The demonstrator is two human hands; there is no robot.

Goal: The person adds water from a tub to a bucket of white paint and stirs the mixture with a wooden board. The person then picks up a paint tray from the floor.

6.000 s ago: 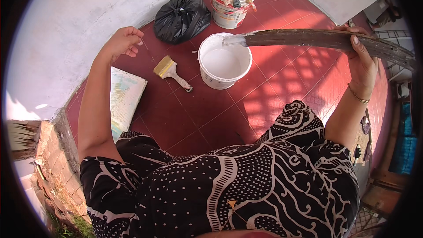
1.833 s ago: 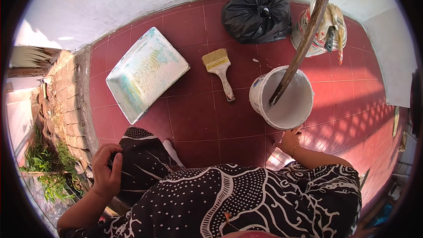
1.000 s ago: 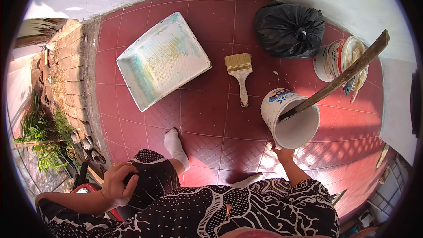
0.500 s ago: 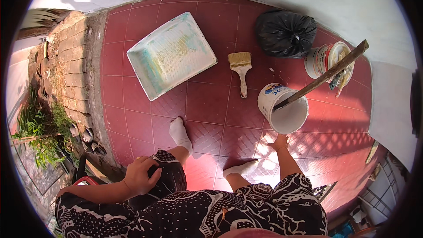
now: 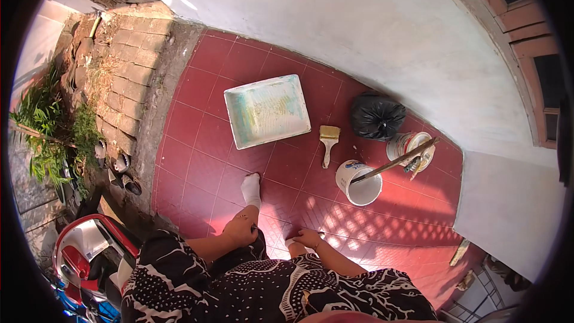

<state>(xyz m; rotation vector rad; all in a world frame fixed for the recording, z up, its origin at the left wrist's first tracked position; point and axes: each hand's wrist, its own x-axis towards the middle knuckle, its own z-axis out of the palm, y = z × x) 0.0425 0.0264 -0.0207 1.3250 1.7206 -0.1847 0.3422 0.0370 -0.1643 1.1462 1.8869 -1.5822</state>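
My left hand (image 5: 241,230) is closed at my left knee, with a dark patch by its fingers that I cannot make out. My right hand (image 5: 309,238) hovers over my right shin, fingers loosely stretched and seemingly bare. Ahead on the red tiles lies a white paint tray (image 5: 239,142), stained green and yellow inside. To its right is a wide paintbrush (image 5: 327,143), bristles pointing away from me. A white bucket (image 5: 366,192) stands closer to my right, a wooden stick (image 5: 394,161) leaning out of it. Neither hand touches these things.
A tied black plastic bag (image 5: 378,118) sits against the white wall (image 5: 359,36). Beside it another paint bucket (image 5: 426,157) holds used brushes. Left of the tiles run a paved strip (image 5: 127,66), plants (image 5: 45,125) and a red and white motorbike (image 5: 89,251).
My view has tilted up and turned, showing more wall, a window frame and the motorbike. My right hand has drawn back from the bucket, leftward to my shin. My left hand stays at my knee.
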